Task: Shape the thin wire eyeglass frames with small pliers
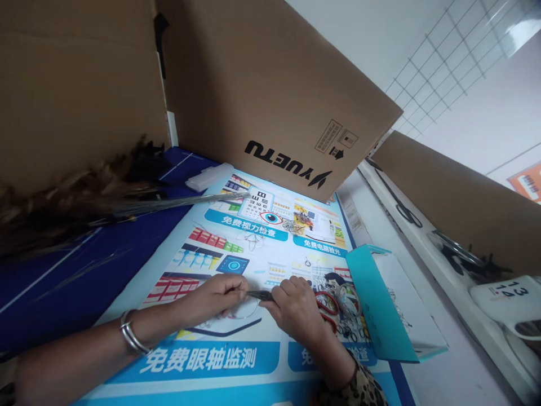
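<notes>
Wire loop (249, 313), thin, silvery and bent into a part-ring, sits low over the middle of the poster (220, 361). The left hand (213, 299) pinches one end between thumb and fingertips. The right hand (296, 307) is closed around slim dark pliers (260, 295), whose tips meet the wire. Red-handled scissors (326, 303) lie on the poster's right part, just beside the right hand.

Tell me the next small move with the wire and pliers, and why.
Probably a slight twist of the pliers on the wire loop. The right hand grips the pliers, the left hand pinches the wire right at their tip, and the loop curves below both hands over the poster, so the bend point looks already set.
</notes>
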`<state>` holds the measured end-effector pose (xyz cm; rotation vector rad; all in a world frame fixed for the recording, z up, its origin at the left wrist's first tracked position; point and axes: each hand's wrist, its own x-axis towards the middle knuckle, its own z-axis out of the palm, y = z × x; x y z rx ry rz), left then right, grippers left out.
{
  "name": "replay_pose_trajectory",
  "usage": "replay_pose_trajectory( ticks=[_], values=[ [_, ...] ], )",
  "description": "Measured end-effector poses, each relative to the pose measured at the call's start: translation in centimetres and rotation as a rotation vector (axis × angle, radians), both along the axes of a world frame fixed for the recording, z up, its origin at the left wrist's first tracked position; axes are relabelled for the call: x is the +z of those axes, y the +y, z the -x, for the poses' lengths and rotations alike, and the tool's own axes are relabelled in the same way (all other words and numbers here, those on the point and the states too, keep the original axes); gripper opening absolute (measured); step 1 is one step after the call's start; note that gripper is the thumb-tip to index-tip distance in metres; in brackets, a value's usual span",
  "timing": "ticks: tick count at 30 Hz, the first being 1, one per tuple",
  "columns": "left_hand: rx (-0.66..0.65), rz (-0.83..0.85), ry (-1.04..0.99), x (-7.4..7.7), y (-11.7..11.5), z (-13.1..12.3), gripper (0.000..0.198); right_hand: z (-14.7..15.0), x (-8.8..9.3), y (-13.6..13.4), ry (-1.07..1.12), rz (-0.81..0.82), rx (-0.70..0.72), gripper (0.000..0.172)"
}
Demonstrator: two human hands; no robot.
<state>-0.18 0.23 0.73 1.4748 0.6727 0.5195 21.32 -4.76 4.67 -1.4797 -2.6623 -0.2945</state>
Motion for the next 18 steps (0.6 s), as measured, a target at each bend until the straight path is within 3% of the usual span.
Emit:
replay_pose_trajectory(
  ticks=[9,18],
  values=[
    [-0.008,0.026,-0.013,-0.56,0.13,-0.03,0.019,0.07,0.27,-0.18,0.005,0.015,-0.020,0.032],
    [-0.136,0.091,-0.039,-0.51,0.40,0.29,0.015,-0.38,0.62,0.19,-0.005,0.026,0.070,0.037]
  ],
)
